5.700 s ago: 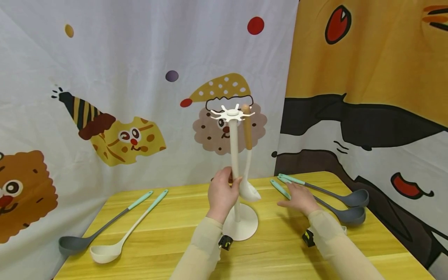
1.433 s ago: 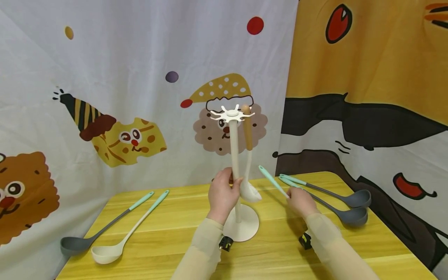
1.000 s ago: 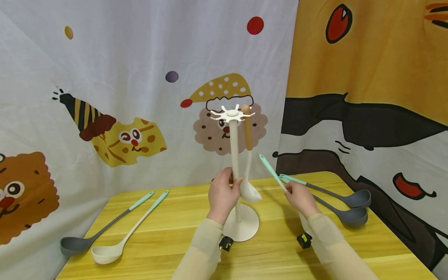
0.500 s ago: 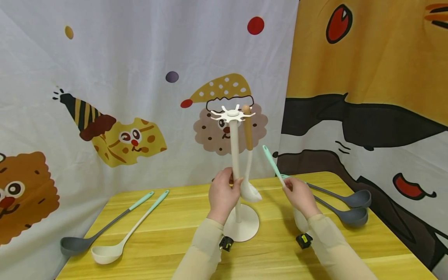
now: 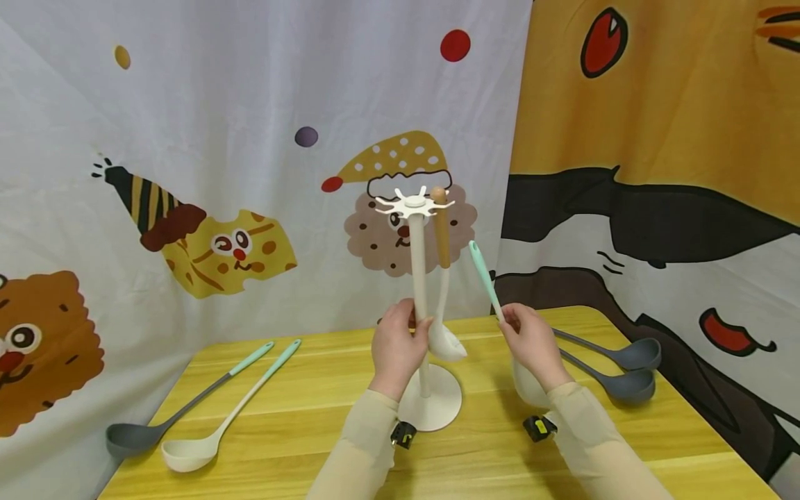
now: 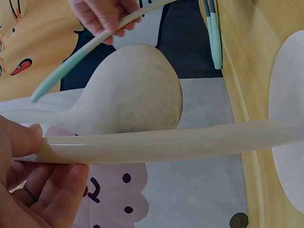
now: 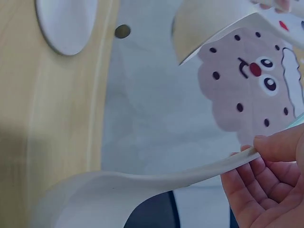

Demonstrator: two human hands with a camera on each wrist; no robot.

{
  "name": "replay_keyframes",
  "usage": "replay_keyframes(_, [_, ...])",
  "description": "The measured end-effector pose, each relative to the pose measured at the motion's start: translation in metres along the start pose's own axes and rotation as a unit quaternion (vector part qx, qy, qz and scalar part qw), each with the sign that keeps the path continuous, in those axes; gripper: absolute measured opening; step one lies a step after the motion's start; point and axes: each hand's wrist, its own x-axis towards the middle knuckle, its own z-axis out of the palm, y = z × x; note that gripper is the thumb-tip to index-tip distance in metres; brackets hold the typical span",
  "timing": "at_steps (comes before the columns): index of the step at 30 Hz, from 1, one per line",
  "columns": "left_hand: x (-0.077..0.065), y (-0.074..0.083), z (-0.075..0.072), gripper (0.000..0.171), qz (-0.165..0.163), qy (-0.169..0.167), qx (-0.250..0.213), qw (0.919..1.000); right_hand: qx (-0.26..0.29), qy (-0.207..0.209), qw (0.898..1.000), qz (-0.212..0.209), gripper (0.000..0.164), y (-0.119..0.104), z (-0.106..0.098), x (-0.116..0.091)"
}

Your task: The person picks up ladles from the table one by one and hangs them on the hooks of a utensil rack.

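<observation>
My left hand (image 5: 398, 347) grips the post of a white utensil stand (image 5: 418, 271), which has a round base and a ring of hooks on top. A white ladle with a wooden handle (image 5: 442, 232) hangs from a hook on the stand's right side; its bowl shows large in the left wrist view. My right hand (image 5: 531, 344) pinches the shaft of a white ladle with a mint handle (image 5: 483, 271), right of the stand. Its handle points up, its bowl (image 7: 90, 199) hangs below the hand, partly behind the wrist in the head view.
Two grey ladles with mint handles (image 5: 631, 385) lie at the right of the wooden table (image 5: 300, 417). At the left lie a grey ladle (image 5: 134, 439) and a white ladle (image 5: 190, 455), both mint-handled. A patterned curtain (image 5: 250, 104) hangs behind.
My right hand reached to the right-hand ladles, took hold of the white mint-handled ladle and raised it, its handle now steeper. My left hand has stayed on the post.
</observation>
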Motion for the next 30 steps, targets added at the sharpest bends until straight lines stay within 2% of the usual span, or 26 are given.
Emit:
replay_keyframes(13, [0.0, 0.0, 0.0, 0.017, -0.001, 0.003, -0.002, 1.0, 0.034, 0.077, 0.994, -0.065, 0.014, -0.027, -0.009, 0.001])
replay_keyframes(22, [0.0, 0.0, 0.0, 0.018, 0.003, 0.004, 0.002, 1.0, 0.048, 0.102, 0.99, -0.088, 0.016, -0.039, -0.014, 0.002])
replay_keyframes(30, [0.001, -0.001, 0.001, 0.018, 0.008, 0.009, 0.005, 0.9999, 0.061, 0.129, 0.982, -0.124, 0.019, -0.053, -0.02, 0.002])
